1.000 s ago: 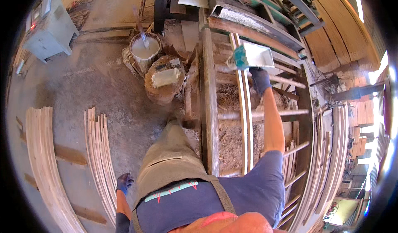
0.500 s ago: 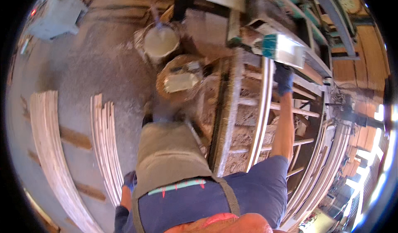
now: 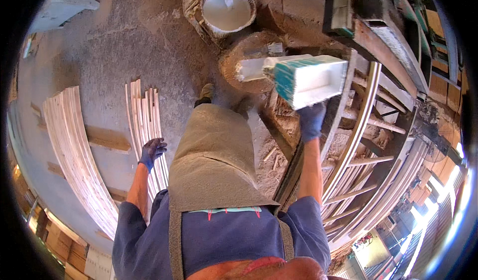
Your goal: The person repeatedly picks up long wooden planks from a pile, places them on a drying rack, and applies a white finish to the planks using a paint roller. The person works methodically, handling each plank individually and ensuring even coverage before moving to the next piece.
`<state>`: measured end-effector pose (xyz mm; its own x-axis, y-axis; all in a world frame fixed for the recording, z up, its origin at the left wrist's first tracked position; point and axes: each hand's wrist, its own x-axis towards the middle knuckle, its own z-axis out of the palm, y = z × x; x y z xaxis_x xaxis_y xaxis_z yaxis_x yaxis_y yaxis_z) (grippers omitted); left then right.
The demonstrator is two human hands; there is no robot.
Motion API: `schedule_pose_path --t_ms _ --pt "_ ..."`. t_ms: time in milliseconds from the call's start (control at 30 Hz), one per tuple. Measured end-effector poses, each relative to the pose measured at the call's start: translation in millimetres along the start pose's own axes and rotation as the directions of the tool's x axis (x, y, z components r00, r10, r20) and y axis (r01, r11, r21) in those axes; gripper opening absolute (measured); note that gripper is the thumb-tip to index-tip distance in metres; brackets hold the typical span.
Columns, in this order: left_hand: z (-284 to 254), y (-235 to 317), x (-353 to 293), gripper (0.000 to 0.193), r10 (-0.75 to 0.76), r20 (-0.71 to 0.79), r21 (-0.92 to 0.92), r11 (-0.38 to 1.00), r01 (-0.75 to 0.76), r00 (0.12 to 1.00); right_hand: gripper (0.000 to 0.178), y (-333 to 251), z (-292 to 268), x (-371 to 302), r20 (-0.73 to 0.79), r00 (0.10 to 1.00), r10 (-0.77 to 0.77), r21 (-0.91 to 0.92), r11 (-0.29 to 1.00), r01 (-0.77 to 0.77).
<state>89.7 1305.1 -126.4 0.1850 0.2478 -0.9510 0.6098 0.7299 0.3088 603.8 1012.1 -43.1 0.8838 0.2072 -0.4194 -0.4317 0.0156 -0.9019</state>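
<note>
My right hand, in a dark blue glove, is closed on the near side of an open-topped box with a white inside and a teal outer wall. The box is held in the air beside a round, brown-crusted tub. A white block-like piece lies over that tub, its far end partly hidden by the box. My left hand, gloved too, hangs at my left with its fingers apart and nothing in them. Below it in the picture are thin wooden strips.
A bucket of whitish liquid with a stirring tool in it stands ahead. Wider wooden boards lie at far left. On the right is a metal rack with crossbars and a long moulding strip. A fan stands beyond.
My right hand has brought the box leftward from above the rack to beside the brown tub. My left hand has risen from low beside my body. The whole view has turned and shifted.
</note>
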Motion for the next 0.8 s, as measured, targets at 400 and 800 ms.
schedule_pose_path --t_ms 400,800 --pt "-91.4 -113.3 -47.9 0.034 -0.361 -0.281 0.031 0.923 0.384 0.890 0.032 247.2 -19.6 80.8 0.374 0.922 -0.096 -0.836 0.396 0.380" --pt "-99.2 -46.9 -9.8 0.039 -0.066 -0.120 0.120 0.989 0.081 0.991 0.026 253.9 -2.4 76.9 0.318 0.947 0.045 -0.945 0.099 0.312"
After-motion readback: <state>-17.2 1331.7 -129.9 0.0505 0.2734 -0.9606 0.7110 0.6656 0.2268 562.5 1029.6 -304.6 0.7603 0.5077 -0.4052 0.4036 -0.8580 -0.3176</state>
